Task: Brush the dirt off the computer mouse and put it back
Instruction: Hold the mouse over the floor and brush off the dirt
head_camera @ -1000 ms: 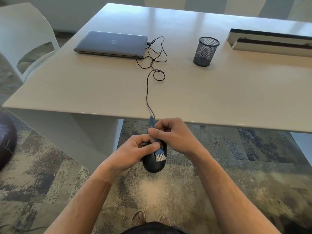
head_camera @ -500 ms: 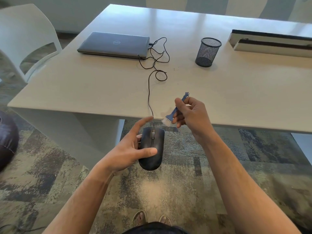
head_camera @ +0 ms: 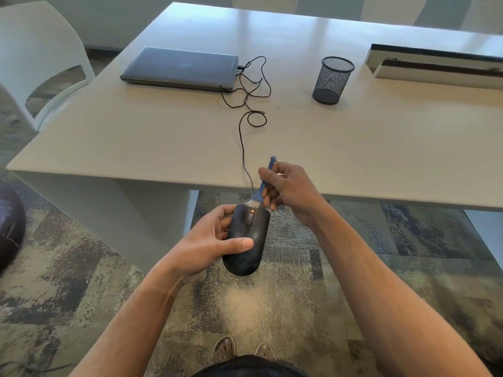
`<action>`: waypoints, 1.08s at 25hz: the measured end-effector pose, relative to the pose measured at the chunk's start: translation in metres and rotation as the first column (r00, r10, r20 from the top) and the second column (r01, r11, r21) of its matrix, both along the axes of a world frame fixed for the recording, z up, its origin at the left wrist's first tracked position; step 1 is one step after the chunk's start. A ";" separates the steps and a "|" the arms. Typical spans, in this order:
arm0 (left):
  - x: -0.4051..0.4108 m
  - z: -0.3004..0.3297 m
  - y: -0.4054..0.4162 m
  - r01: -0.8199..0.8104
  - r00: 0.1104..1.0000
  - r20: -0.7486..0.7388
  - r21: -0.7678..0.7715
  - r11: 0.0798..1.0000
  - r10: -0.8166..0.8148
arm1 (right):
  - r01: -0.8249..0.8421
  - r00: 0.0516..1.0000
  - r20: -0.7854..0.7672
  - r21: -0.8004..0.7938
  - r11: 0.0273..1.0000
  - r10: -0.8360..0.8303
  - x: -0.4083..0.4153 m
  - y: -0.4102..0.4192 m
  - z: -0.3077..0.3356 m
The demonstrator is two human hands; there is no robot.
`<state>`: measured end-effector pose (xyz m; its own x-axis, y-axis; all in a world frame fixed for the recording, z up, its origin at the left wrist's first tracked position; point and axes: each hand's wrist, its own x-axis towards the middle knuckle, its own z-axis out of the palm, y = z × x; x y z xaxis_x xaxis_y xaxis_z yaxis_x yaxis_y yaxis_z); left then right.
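A black wired computer mouse (head_camera: 251,248) hangs in the air in front of the table's near edge, buttons facing up. My left hand (head_camera: 206,246) grips it from the left, thumb across its back. My right hand (head_camera: 288,190) pinches a small blue brush (head_camera: 262,185) with white bristles. The bristles touch the front tip of the mouse by the scroll wheel. The mouse's black cable (head_camera: 243,137) runs up over the table edge, coils, and ends at the closed grey laptop (head_camera: 181,68).
The white table (head_camera: 136,137) carries a black mesh pen cup (head_camera: 332,80) at the back right and a long white-and-black box (head_camera: 435,65) beyond it. A white chair (head_camera: 40,58) stands at the left. Patterned carpet and my feet (head_camera: 242,349) lie below.
My right hand lifted the brush off the mouse toward the table edge, then brought the bristles back down onto the mouse's front tip. My left hand turned the mouse slightly and keeps holding it.
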<state>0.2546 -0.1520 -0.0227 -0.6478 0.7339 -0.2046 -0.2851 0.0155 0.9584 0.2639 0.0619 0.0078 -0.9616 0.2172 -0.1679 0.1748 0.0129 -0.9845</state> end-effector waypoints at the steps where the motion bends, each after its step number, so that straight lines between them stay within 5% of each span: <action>1: 0.001 0.000 0.001 0.002 1.000 -0.004 -0.008 1.000 -0.002 | -0.008 1.000 0.009 0.004 1.000 0.008 0.003 0.004 0.000; 9: 0.000 0.005 0.000 -0.075 0.997 0.020 -0.007 0.997 0.075 | -0.061 0.995 0.077 0.008 0.998 0.061 0.020 0.032 0.005; 17: 0.001 0.011 0.004 -0.186 0.978 0.101 0.037 0.982 0.182 | 0.312 0.947 -0.043 -0.125 0.942 -0.320 0.023 0.003 -0.010; 27: -0.010 0.014 0.012 -0.302 0.946 0.124 -0.009 0.953 0.300 | 0.408 0.893 -0.110 -0.211 0.888 -0.436 0.073 -0.042 -0.019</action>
<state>0.2444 -0.1403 -0.0083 -0.8092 0.5109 -0.2902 -0.3905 -0.0984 0.9153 0.3369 0.0200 -0.0117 -0.8022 0.5881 -0.1030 -0.0254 -0.2059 -0.9782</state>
